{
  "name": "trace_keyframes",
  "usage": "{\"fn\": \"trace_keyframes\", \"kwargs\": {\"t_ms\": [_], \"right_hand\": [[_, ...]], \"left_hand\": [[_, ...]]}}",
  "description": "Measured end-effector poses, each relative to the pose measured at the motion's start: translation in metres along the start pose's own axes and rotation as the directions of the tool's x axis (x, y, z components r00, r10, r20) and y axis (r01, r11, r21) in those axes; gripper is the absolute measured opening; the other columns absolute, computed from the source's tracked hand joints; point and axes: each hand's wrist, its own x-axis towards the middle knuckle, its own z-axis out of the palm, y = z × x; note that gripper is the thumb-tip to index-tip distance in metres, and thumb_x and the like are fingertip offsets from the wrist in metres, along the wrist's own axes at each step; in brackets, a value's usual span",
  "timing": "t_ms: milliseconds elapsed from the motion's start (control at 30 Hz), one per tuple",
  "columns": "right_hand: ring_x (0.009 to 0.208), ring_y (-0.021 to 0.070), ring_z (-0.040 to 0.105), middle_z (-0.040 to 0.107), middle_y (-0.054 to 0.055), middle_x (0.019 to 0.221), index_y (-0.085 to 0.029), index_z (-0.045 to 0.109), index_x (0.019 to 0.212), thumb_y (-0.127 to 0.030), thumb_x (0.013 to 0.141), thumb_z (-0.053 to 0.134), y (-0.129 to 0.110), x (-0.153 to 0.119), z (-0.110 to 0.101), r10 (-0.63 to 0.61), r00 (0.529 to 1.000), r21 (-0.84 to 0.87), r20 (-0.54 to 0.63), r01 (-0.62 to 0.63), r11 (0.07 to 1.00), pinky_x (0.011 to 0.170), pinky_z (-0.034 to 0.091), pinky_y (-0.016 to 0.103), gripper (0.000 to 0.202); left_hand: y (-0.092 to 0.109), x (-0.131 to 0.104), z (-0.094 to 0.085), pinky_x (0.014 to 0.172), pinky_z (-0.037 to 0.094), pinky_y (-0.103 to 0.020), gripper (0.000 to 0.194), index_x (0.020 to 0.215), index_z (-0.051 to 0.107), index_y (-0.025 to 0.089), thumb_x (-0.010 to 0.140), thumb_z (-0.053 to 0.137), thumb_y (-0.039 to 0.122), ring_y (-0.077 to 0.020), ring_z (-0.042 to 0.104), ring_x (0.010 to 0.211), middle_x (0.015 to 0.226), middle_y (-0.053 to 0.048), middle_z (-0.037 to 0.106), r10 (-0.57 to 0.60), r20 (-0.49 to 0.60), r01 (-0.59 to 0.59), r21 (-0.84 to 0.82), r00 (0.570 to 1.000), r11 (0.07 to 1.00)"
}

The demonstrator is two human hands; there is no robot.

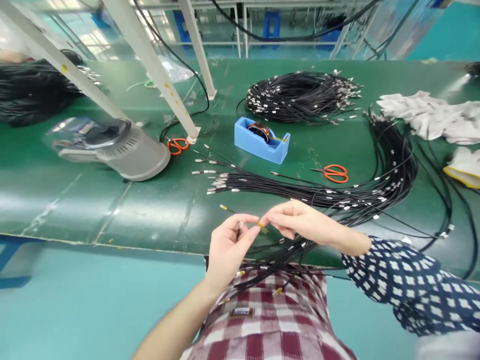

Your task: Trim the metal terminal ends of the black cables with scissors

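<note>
My left hand (230,245) pinches a thin cable end, its small metal tip (241,225) showing between the fingers. Against its fingertips, my right hand (302,222) has its fingers closed at a small piece of yellow tape (260,224); the exact grip is partly hidden. Below both hands, black cables (262,277) hang over the table edge onto a checked apron (258,320), some with yellow-wrapped ends. Just beyond them lies a long bundle of black cables (277,186) with metal ends and white labels. A blue tape dispenser (258,145) holding an amber roll stands behind that bundle.
Orange-handled scissors (335,173) lie right of the dispenser, and another orange pair (177,146) sits by a grey machine (127,147). A coiled cable bundle (300,97) is at the back. White gloves (431,112) lie right. White posts (157,65) rise from the green table (157,215).
</note>
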Motion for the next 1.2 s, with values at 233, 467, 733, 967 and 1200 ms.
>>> {"fn": "trace_keyframes", "kwargs": {"t_ms": [233, 467, 733, 967, 1200], "right_hand": [[0.048, 0.0094, 0.040, 0.046, -0.005, 0.051, -0.013, 0.073, 0.095, -0.040, 0.092, 0.048, -0.003, 0.002, 0.003, 0.009, 0.997, -0.246, -0.083, -0.029, 0.969, 0.048, 0.029, 0.024, 0.037], [0.058, 0.0087, 0.050, 0.061, -0.001, 0.071, -0.016, 0.073, 0.093, -0.036, 0.095, 0.048, 0.002, 0.001, 0.005, -0.086, 0.991, -0.342, -0.098, 0.048, 0.938, 0.056, 0.037, 0.022, 0.032], [0.079, 0.0128, 0.059, 0.067, 0.004, 0.089, -0.016, 0.073, 0.091, -0.033, 0.097, 0.048, 0.005, 0.002, 0.010, -0.155, 0.978, -0.370, -0.140, 0.093, 0.924, 0.069, 0.043, 0.024, 0.031], [0.051, 0.0077, 0.033, 0.042, -0.006, 0.064, -0.016, 0.066, 0.110, -0.043, 0.093, 0.050, 0.029, 0.021, 0.015, -0.043, 0.963, 0.073, -0.266, 0.065, 0.995, 0.047, 0.027, 0.024, 0.036], [0.081, 0.0132, 0.057, 0.064, 0.005, 0.107, -0.020, 0.067, 0.108, -0.043, 0.083, 0.069, 0.033, 0.021, 0.036, -0.208, 0.923, -0.032, -0.323, 0.209, 0.977, 0.062, 0.043, 0.025, 0.034]], "left_hand": [[-0.003, -0.002, 0.002, 0.049, 0.030, -0.018, 0.013, 0.088, 0.070, 0.014, 0.079, 0.071, 0.023, -0.0058, 0.033, 0.050, 0.056, 0.008, 0.037, 0.108, -0.063, -0.094, 0.190, 0.992, 0.977], [-0.012, 0.000, -0.001, 0.049, 0.031, -0.019, 0.005, 0.083, 0.071, 0.017, 0.083, 0.069, 0.022, -0.0062, 0.033, 0.050, 0.056, 0.008, 0.035, 0.219, -0.044, -0.194, 0.321, 0.975, 0.927], [-0.019, 0.000, 0.000, 0.051, 0.035, -0.019, 0.003, 0.082, 0.069, 0.019, 0.085, 0.066, 0.019, -0.0069, 0.041, 0.052, 0.059, 0.006, 0.046, 0.291, -0.028, -0.252, 0.423, 0.956, 0.870], [-0.009, 0.008, -0.003, 0.050, 0.032, -0.020, 0.015, 0.076, 0.066, 0.016, 0.077, 0.076, 0.026, -0.0059, 0.040, 0.051, 0.058, 0.004, 0.050, -0.037, -0.094, 0.030, -0.068, 0.995, 0.997], [-0.003, 0.012, -0.005, 0.047, 0.025, -0.021, 0.024, 0.072, 0.065, 0.014, 0.069, 0.084, 0.029, -0.0034, 0.032, 0.045, 0.051, 0.008, 0.039, -0.206, -0.055, 0.173, -0.360, 0.977, 0.917]]}}
